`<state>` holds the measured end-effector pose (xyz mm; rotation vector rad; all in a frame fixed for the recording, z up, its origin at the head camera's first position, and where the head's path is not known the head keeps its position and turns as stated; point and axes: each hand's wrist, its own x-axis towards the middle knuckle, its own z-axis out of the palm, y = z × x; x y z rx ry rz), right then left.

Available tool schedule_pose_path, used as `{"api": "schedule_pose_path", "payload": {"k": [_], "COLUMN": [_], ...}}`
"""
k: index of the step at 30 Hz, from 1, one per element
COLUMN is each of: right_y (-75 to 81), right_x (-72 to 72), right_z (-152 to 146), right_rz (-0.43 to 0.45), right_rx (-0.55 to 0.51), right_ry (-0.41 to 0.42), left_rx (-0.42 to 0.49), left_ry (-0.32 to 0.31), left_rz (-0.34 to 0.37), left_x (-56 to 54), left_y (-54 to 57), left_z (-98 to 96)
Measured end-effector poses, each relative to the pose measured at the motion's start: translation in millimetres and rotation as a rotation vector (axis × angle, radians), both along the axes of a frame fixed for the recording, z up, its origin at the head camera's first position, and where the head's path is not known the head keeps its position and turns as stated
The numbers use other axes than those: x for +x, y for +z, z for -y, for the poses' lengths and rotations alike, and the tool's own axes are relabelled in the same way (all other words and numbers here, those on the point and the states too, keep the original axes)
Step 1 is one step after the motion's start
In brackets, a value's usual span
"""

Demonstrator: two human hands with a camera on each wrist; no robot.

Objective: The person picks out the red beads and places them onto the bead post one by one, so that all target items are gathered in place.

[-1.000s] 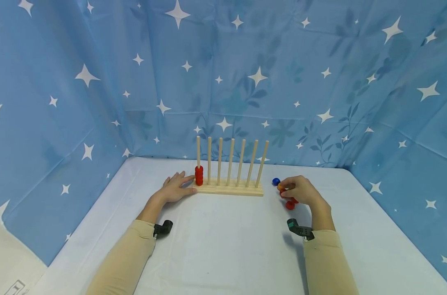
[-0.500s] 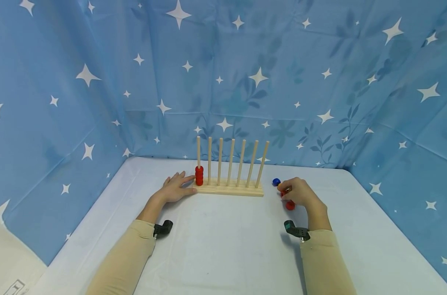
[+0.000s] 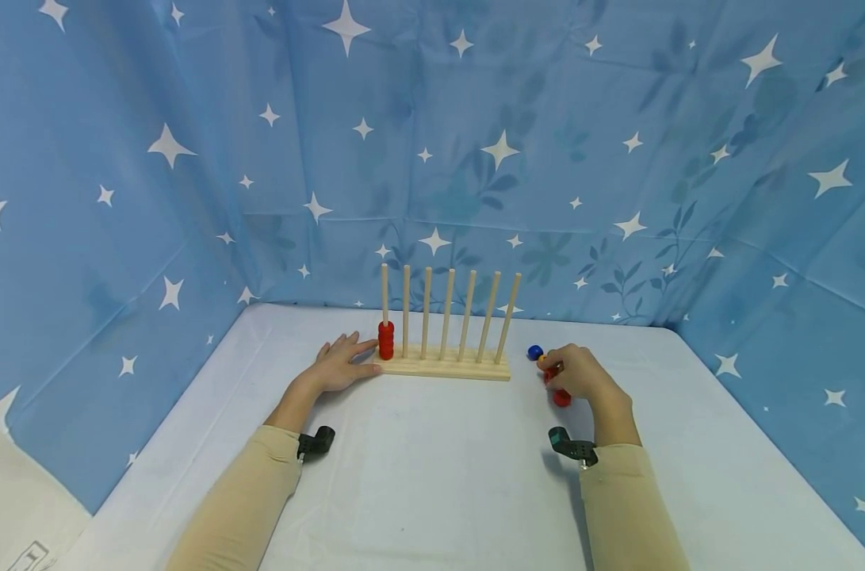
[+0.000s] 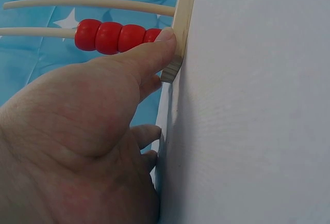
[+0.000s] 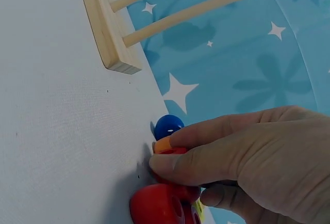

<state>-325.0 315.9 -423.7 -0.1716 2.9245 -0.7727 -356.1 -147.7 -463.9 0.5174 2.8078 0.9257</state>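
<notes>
Apparently, you're at the pick-up step: your left hand [image 3: 338, 365] pinches the rack [image 3: 439, 367] by its stacked red beads [image 3: 385, 341]; right of it, your right hand [image 3: 578, 371] pinches a loose red bead [image 5: 181, 191], which likely wants lifting clear next.

Before me on the tabletop [image 3: 432, 476] stands the peg rack [image 3: 439, 367], stacked beads [image 3: 385, 341] on its leftmost peg [image 3: 385, 293], loose beads [image 3: 562, 398] to its right, curtain [image 3: 475, 119] behind.
</notes>
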Motion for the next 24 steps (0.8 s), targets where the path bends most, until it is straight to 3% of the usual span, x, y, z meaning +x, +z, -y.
{"api": "schedule_pose_path", "payload": {"k": [15,24], "right_y": [6.7,10.1], "right_x": [-1.8,-1.7], "right_z": [2.7,6.7], "right_rz": [-0.121,-0.218], "right_rx": [0.033,-0.006], "right_ry": [-0.008,-0.036], "left_rx": [-0.008,-0.017], "left_ry": [-0.006,-0.002], "left_rz": [0.0,0.001], "left_x": [-0.3,1.0], "left_y": [-1.2,0.9], "left_z": [0.1,-0.6]}}
